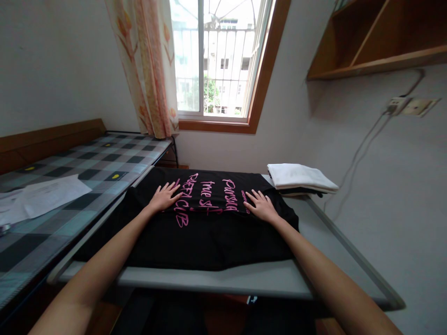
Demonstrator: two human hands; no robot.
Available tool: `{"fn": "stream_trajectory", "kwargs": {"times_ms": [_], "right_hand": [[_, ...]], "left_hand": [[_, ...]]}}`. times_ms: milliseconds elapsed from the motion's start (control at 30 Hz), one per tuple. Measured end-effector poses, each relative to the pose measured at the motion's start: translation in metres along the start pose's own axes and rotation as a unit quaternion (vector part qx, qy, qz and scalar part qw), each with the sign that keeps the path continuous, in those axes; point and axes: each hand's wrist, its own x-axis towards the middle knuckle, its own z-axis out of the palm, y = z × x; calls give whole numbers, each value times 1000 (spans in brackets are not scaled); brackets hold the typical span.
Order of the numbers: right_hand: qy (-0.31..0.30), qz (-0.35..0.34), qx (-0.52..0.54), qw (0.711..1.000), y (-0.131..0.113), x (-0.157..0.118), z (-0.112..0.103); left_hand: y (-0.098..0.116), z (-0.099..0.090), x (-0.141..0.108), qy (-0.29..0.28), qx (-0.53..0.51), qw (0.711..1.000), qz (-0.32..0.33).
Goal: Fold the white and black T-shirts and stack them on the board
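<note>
A black T-shirt [209, 242] with pink lettering lies spread sideways across the grey table. On the left part of its print rests my left hand [165, 197], palm down with the fingers spread. My right hand [261, 205] lies flat on the shirt too, beside the lettering at the right. Neither hand grips the cloth. Just beyond my right hand, a stack of folded clothes [300, 177] sits at the far right of the table, a white one on top and darker ones underneath.
The table [342, 251] stands against the right wall. To the left is a bed with a checked mattress [132, 151] and papers [49, 197] on it. A curtain [150, 70] hangs by the window. Shelves [380, 70] and a wall socket with cables [396, 106] are at the right.
</note>
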Motion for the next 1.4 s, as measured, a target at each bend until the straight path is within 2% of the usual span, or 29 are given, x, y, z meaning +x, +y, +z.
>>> {"fn": "stream_trajectory", "kwargs": {"times_ms": [100,200,267,333,367,500,600,700,1033,1400], "right_hand": [[17,-23,101,994,7,1,-17],[40,-95,232,967,12,-7,-43],[-17,-138,279,950,13,-17,-59],[-81,-157,283,943,13,-24,-66],[-85,-160,271,945,14,-25,-66],[0,-114,154,981,16,-13,-46],[-30,-29,58,997,15,6,-24],[-68,13,3,998,12,25,-11],[-56,23,0,998,19,75,-11],[-36,36,-2,999,31,116,-8]], "left_hand": [[0,0,0,0,-3,1000,1],[1,-1,0,3,-2,1000,4],[1,-1,1,2,-2,1000,4],[1,-2,2,-1,-3,1000,1],[1,-2,4,-3,-4,1000,0],[2,-3,13,-11,-2,1000,-2],[1,-2,20,-12,1,1000,2],[-1,-2,27,-11,5,1000,3],[-5,-2,66,-10,3,1000,-5],[-6,-3,110,-7,-7,1000,-1]]}}
